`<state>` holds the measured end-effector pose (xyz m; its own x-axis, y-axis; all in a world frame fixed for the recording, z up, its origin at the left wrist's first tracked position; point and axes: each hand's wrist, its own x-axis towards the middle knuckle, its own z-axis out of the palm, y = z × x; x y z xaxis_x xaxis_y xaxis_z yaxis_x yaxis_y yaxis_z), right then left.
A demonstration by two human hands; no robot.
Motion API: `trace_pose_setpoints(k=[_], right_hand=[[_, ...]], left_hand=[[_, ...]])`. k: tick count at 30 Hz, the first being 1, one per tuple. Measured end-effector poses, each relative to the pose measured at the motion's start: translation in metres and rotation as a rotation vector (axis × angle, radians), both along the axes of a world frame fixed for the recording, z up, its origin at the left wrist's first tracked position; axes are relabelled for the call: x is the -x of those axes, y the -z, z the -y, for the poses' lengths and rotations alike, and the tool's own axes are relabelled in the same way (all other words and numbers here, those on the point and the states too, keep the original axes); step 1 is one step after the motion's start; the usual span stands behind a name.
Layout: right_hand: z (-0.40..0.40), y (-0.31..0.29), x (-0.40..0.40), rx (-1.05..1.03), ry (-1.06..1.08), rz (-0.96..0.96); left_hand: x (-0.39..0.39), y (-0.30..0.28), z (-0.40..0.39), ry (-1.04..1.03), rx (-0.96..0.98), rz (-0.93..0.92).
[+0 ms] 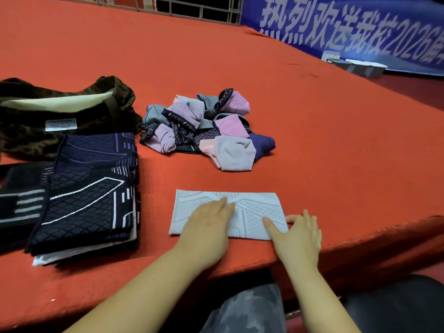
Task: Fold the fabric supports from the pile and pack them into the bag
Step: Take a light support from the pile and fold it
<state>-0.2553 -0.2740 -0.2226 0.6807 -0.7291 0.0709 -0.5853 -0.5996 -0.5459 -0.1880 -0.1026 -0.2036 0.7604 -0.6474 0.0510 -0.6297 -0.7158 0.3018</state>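
From the head camera, the step in hand looks like flattening one pale grey fabric support [225, 213] before folding it; it lies spread on the red desk [312, 145] at about 6 o'clock, close to the near edge. The left hand [206, 227] rests flat on its middle, fingers [225, 204] straight and together, pressing and holding nothing. The right hand [298, 234] lies at the cloth's right end, at about 3 o'clock from the left one, fingers spread and relaxed, thumb on the fabric, the rest just off the edge; nothing is gripped.

The unfolded pile [206, 131] sits at 12 o'clock from the grey piece, well apart. A stack of dark folded supports [89, 191] lies at 9 o'clock, and the dark bag [60, 116] beyond it at 10 o'clock, mouth open.

Next, I'd judge, one end must be pinched and carried over the other while the left hand pins the middle.
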Motion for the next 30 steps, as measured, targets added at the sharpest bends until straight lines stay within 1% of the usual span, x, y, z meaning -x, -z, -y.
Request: trace_pose_setpoints(k=[1,2,3,6,12,13,14,15,17,18,19,20,22,24,26,30], right_hand=[[-0.001,-0.002,0.0,-0.024,0.001,-0.005],[-0.001,-0.002,0.0,-0.042,-0.004,0.016],[-0.002,-0.003,0.0,-0.061,-0.016,0.061],[-0.001,-0.009,0.003,-0.189,-0.034,0.308],[0.002,-0.028,-0.002,-0.456,0.082,0.62],[-0.002,-0.032,-0.003,-0.5,0.078,0.666],[-0.008,-0.036,-0.005,-0.522,0.056,0.692],[-0.016,-0.039,-0.006,-0.526,0.018,0.705],[-0.036,-0.045,-0.008,-0.52,-0.104,0.711],[-0.047,-0.045,-0.01,-0.517,-0.175,0.692],[-0.058,-0.043,-0.012,-0.513,-0.244,0.654],[-0.068,-0.04,-0.013,-0.504,-0.308,0.601],[-0.084,-0.03,-0.016,-0.438,-0.416,0.49],[-0.095,-0.021,-0.016,-0.364,-0.471,0.406],[-0.1,-0.013,-0.015,-0.302,-0.501,0.373],[-0.105,-0.006,-0.015,-0.21,-0.586,0.34]], left_hand=[[0.004,-0.001,0.008,0.084,0.082,-0.025],[0.007,-0.002,0.015,0.146,0.12,-0.035],[0.01,-0.003,0.021,0.183,0.114,-0.041],[0.013,0.001,0.036,0.197,0.064,-0.064],[0.023,0.005,0.059,0.276,0.21,-0.197],[0.023,0.004,0.059,0.273,0.277,-0.265],[0.023,0.001,0.057,0.237,0.385,-0.378],[0.023,-0.005,0.054,0.151,0.542,-0.551],[0.021,-0.018,0.042,-0.08,0.903,-0.954],[0.02,-0.024,0.035,-0.185,1.058,-1.094],[0.017,-0.027,0.027,-0.273,1.163,-1.149],[0.014,-0.03,0.018,-0.346,1.229,-1.158],[0.01,-0.033,-0.001,-0.444,1.299,-1.115],[0.005,-0.03,-0.017,-0.556,1.3,-1.048],[0.003,-0.025,-0.028,-0.605,1.221,-0.981],[0.0,-0.017,-0.038,-0.561,1.065,-0.88]])
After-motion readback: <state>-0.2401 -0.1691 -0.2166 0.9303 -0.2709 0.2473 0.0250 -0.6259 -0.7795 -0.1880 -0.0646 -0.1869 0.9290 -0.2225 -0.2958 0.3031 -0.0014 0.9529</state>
